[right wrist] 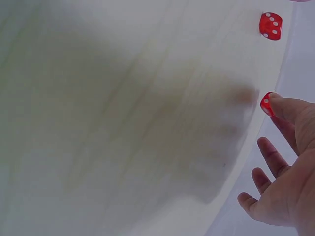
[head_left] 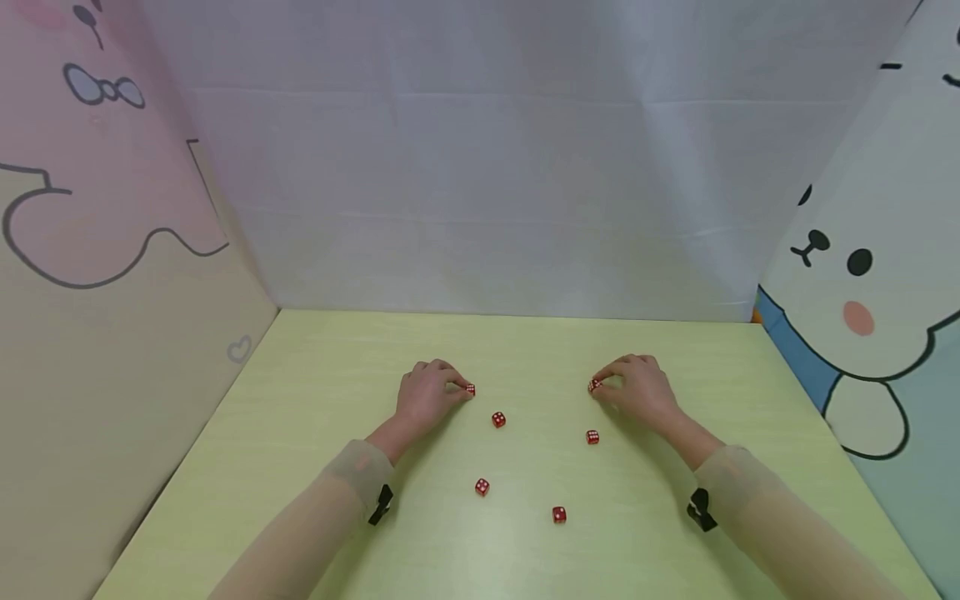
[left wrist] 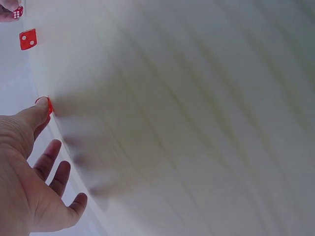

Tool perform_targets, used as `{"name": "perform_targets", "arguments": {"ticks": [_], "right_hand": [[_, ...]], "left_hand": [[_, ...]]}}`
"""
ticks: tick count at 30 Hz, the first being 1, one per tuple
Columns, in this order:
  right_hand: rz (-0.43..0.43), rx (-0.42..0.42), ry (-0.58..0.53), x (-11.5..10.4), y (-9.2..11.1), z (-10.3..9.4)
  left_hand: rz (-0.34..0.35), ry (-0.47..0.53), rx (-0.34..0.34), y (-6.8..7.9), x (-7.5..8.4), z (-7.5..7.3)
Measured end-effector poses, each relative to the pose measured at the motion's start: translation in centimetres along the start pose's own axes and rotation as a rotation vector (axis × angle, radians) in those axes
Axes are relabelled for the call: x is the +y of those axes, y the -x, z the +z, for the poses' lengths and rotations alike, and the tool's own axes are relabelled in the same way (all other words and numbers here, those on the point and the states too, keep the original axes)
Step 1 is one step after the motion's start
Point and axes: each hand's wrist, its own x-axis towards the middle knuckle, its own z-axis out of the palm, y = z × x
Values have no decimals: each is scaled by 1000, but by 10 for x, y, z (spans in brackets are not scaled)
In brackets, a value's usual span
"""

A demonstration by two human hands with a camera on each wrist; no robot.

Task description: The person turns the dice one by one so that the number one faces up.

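My left hand [head_left: 429, 393] pinches a red die [head_left: 471, 389] with white dots between thumb and forefinger; in the left wrist view the thumb covers most of that die [left wrist: 50, 105]. On the other side, my right hand [head_left: 639, 388] holds another red die [head_left: 594, 385] by its thumb and forefinger, the remaining fingers spread apart in the right wrist view. Between the hands on the table lie more red dice: one die [head_left: 498, 420] near the left hand, one die [head_left: 592, 437] below the right hand, and two nearer the front, a die [head_left: 482, 487] and a die [head_left: 559, 515].
The pale yellow-green table [head_left: 337, 350] ends at a whitish back curtain [head_left: 487, 192]. Cartoon-printed panels stand at both sides, a pink and beige panel [head_left: 112, 350] on the left and a white bear panel [head_left: 862, 192] on the right.
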Motion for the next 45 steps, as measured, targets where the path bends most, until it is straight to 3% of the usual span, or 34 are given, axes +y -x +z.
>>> {"name": "perform_targets", "arguments": {"ticks": [4,11,45], "right_hand": [[40,-6,-103,3,1,6],[31,3,-151,9,2,17],[-11,20,-92,14,12,14]], "left_hand": [[2,-6,0,0,0,1],[0,-9,4,-1,-2,2],[0,26,18,-1,-2,5]]}}
